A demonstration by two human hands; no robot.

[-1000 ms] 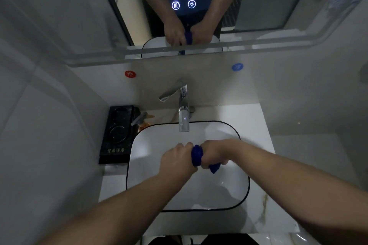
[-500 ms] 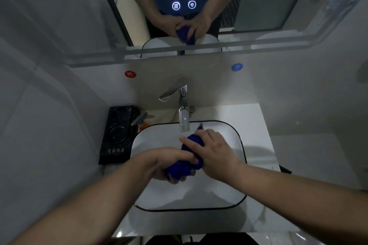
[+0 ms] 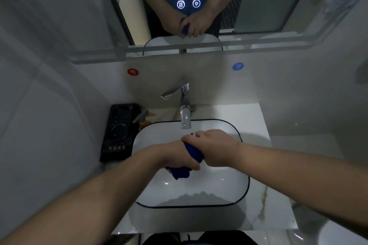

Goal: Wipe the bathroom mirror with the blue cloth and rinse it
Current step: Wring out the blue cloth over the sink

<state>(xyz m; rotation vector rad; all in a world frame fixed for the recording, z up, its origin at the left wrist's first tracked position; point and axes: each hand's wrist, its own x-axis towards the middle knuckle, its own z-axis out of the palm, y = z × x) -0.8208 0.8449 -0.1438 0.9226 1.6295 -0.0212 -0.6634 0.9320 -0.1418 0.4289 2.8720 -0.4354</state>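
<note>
Blue cloth (image 3: 194, 153) sits bunched between your two hands, over the middle of the white basin (image 3: 199, 189) and just near of the tap (image 3: 185, 109).

Left hand (image 3: 177, 155): your fingers are curled round the lower end of the cloth. A crumpled tail hangs out beneath them toward the basin floor.

Right hand (image 3: 215, 148): you have it closed round the upper end, knuckles up, touching the left hand.

Reading: opposed grips on one twisted bundle look like wringing. You hold it tight to press water out, and you hold it over the bowl so the run-off drains instead of landing on the pale counter (image 3: 256, 131).

Tap lever is swung left, toward the red dot (image 3: 133, 72) on the wall; a blue dot (image 3: 238, 66) sits to the right. I cannot tell whether water runs from the spout, since no stream is distinct.

Mirror (image 3: 258, 6) on the far wall reflects the same two-handed grip.

Judgement: you appear to be in the rinse stage, with the cloth being squeezed out.

Left of the basin: a black tray (image 3: 117, 131), with a trigger bottle (image 3: 142, 116) lying just beside its far end.
</note>
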